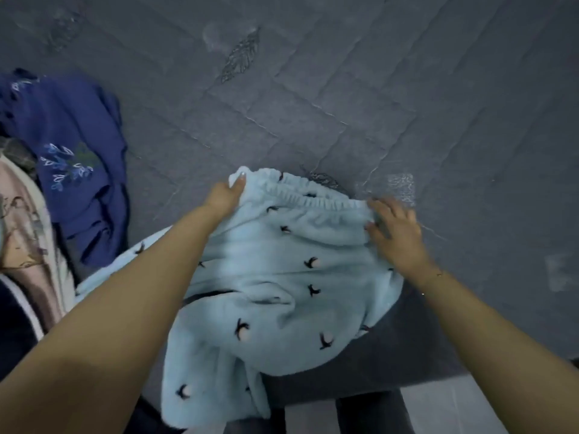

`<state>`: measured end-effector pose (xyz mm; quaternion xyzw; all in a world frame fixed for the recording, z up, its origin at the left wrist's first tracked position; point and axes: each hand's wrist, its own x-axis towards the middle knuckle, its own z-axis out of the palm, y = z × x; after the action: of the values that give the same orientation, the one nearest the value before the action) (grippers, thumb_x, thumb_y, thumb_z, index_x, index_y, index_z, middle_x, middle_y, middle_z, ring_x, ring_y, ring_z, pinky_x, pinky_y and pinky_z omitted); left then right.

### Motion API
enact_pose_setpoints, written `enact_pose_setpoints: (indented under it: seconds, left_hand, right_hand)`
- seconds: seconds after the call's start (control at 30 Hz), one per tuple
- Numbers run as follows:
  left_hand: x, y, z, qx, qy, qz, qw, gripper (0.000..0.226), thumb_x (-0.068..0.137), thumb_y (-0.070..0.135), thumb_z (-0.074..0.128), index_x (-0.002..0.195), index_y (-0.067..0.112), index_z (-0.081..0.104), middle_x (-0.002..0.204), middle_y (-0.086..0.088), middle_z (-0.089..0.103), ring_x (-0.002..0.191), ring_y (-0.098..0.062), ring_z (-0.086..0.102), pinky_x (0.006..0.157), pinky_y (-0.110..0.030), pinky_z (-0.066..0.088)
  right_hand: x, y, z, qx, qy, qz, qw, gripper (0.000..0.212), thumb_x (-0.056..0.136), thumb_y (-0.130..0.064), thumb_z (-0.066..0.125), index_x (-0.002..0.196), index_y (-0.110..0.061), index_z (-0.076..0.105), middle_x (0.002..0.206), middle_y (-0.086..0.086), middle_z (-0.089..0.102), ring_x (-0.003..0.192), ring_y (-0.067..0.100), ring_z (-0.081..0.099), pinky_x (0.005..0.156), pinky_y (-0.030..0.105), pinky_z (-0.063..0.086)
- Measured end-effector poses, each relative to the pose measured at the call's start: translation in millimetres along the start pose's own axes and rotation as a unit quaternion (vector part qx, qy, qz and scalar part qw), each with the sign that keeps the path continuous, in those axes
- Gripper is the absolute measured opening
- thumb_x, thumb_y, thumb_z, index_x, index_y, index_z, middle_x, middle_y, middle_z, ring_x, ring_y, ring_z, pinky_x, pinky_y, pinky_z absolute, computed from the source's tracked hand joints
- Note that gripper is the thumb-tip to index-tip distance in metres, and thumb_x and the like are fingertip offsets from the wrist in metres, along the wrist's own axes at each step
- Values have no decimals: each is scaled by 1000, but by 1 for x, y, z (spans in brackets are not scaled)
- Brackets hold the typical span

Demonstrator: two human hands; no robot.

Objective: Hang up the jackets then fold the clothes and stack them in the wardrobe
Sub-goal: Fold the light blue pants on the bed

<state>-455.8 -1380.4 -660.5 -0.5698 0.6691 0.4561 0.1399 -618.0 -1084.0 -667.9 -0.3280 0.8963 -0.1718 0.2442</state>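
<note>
The light blue fleece trousers lie on the grey quilted bedspread, waistband away from the person and legs trailing over the near edge. The fabric is plush and thick, scattered with small dark bird-like motifs, each beside a pale pink spot. The waistband is elasticated and gathered into fine ruffles.

The left hand grips the left end of the waistband, thumb on top and fabric bunched beneath the curled fingers. The right hand holds the right end of the waistband, fingers bent over the gathered edge; its outline is blurred. The waistband runs between the two grips with slight slack.

Beyond the grips, the bedspread shows diamond-pattern stitching and embroidered leaf shapes. Left of the left-hand grip lies a crumpled navy garment with light blue floral embroidery. Beside it, nearer the person, sits a beige patterned cloth.
</note>
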Motion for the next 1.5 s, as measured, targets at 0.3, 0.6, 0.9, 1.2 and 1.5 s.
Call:
enact_pose_setpoints:
  seconds: [0.3, 0.6, 0.9, 1.2, 1.5]
  left_hand:
    - [-61, 29, 18, -184, 139, 59, 971, 47, 100, 44, 47, 134, 12, 48, 127, -2, 56, 115, -18, 53, 91, -27, 41]
    - [-95, 84, 19, -215, 82, 167, 959, 19, 96, 46, 55, 100, 28, 56, 97, 12, 64, 90, -3, 61, 81, -23, 47]
    - [-110, 143, 66, -263, -1, 238, 935, 18, 93, 42, 61, 91, 26, 54, 90, 5, 64, 85, -9, 63, 79, -32, 55]
    - [-140, 250, 172, -250, -76, 265, 928, 21, 96, 36, 60, 97, 17, 52, 91, -3, 59, 82, -14, 58, 85, -41, 53]
    - [-153, 416, 335, -235, -102, 267, 929, 18, 93, 36, 64, 87, 24, 52, 80, 8, 60, 74, -7, 59, 70, -26, 54]
  right_hand:
    - [19, 38, -16, -68, -188, -160, 967, 50, 87, -52, 64, 123, -18, 63, 107, 6, 47, 100, 20, 39, 77, 29, 30]
    - [-39, 80, -63, 261, -127, -18, 957, 31, 88, -41, 62, 83, -13, 73, 94, -2, 62, 79, 7, 61, 71, 21, 50]
    - [-85, 103, -93, 410, 5, 147, 900, 48, 89, -19, 68, 47, -20, 46, 49, -8, 41, 48, 4, 38, 47, 19, 34]
    - [-113, 172, -132, 469, 230, 235, 820, 39, 89, -10, 70, 58, -3, 48, 57, -2, 45, 54, 6, 42, 50, 16, 41]
    - [-83, 345, -235, 444, 260, 220, 829, 19, 90, -15, 68, 95, -13, 49, 85, -4, 53, 71, -5, 51, 67, 8, 44]
